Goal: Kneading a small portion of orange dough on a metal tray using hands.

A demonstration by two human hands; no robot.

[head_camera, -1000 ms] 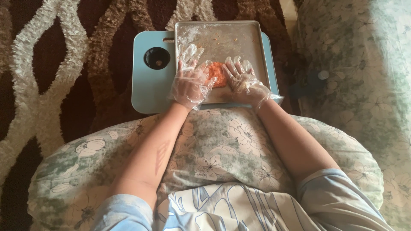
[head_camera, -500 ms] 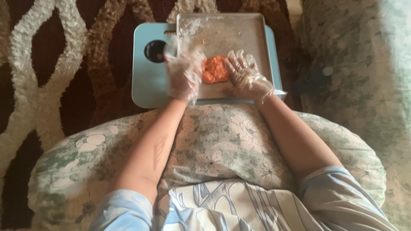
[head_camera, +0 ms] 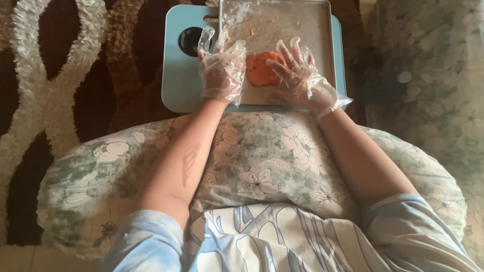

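Both hands wear loose, clear plastic gloves. The left hand (head_camera: 222, 70) lies palm down with its fingers spread loosely, at the left edge of an orange patty (head_camera: 261, 68); whether its fingertips touch the patty cannot be told, since the crumpled glove hides them. The right hand (head_camera: 295, 70) is open too, fingers fanned, its fingertips resting against the right side of the patty. Neither hand pinches or closes on anything.

The patty is a flattened orange lump lying between the two hands on the near half of a square metal tray (head_camera: 312, 30). The tray's bare surface carries small crumbs and smears further back. A loose flap of the left glove stands up over the tray's left rim and blurs that corner.

The tray sits on a light blue tabletop (head_camera: 176, 85) of a small lap tray, which has a round dark cup recess (head_camera: 190, 40) just left of the left hand. The tabletop's near edge meets a floral cushion (head_camera: 262, 151) in pale green and cream, over which both forearms pass. Below it shows a blue and white patterned garment (head_camera: 262, 242). To the left lies a brown and white shaggy rug (head_camera: 60, 90); to the right, more floral fabric (head_camera: 428, 75) in shade.
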